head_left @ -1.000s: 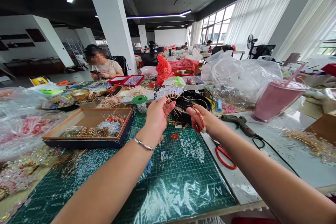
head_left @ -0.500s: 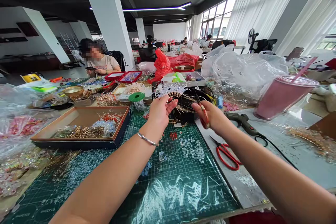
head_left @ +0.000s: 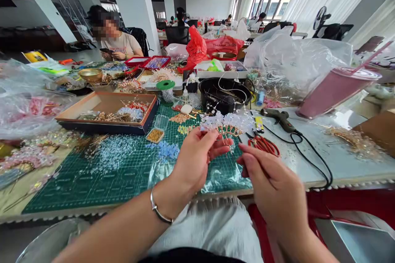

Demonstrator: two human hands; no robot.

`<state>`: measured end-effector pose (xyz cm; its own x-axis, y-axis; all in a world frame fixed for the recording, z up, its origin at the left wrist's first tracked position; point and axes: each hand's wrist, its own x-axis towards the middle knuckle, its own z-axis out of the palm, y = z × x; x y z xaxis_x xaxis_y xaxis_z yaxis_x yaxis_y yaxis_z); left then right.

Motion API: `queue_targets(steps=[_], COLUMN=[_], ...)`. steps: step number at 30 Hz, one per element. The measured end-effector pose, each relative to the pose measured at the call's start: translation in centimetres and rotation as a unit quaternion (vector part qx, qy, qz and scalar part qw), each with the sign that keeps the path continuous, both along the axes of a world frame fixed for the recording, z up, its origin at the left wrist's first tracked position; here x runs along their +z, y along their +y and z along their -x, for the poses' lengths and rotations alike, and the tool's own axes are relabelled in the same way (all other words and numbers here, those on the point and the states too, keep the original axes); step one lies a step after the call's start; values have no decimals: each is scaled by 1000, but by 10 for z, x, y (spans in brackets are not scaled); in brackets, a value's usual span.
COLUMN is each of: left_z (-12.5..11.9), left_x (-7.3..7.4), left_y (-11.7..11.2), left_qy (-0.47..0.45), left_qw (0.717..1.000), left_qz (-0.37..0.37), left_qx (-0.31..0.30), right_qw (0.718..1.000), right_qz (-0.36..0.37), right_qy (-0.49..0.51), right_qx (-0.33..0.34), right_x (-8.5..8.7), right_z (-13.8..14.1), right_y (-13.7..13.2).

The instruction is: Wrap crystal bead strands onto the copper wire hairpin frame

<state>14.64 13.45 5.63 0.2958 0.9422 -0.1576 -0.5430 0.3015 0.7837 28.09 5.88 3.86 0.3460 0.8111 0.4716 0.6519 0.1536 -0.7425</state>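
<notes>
My left hand [head_left: 197, 160] pinches the wire stem of a beaded hair ornament [head_left: 226, 125], a fan of clear white beads on gold wire, held above the near right corner of the green cutting mat [head_left: 92, 176]. Just to its right, my right hand [head_left: 271, 185] is curled with thumb and fingers pressed together close to the ornament's stem. What those fingers hold is hidden. Red-handled scissors [head_left: 263, 146] lie on the table just beyond my right hand.
A brown tray [head_left: 108, 102] of bead pieces sits at the mat's far left. Behind the ornament are a black bowl [head_left: 224, 94], a glue gun [head_left: 279, 117] with its cord, and a pink drink cup [head_left: 336, 90]. Plastic bags flank the table. A person [head_left: 119, 41] sits opposite.
Both hands have drawn back from the black bowl toward me, bringing the ornament over the mat's near edge. The view has tilted down, and my lap now shows.
</notes>
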Motion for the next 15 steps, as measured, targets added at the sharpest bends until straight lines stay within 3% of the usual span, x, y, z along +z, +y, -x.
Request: queue_targets(steps=[3, 6, 10, 15], left_z=[7, 17, 28, 38], left_x=[-11, -20, -26, -26], left_y=[-33, -55, -75, -94], left_qy=[28, 47, 43, 17], left_qw=[999, 998, 999, 998], left_qz=[-29, -44, -14, 41], left_qx=[8, -1, -7, -33], right_qw=[987, 981, 984, 989], right_qz=[30, 12, -31, -116], right_qy=[154, 191, 176, 79], right_qx=[18, 16, -1, -52], right_x=[-3, -15, -26, -24], right_z=[28, 40, 53, 58], right_y=[-9, -22, -40, -64])
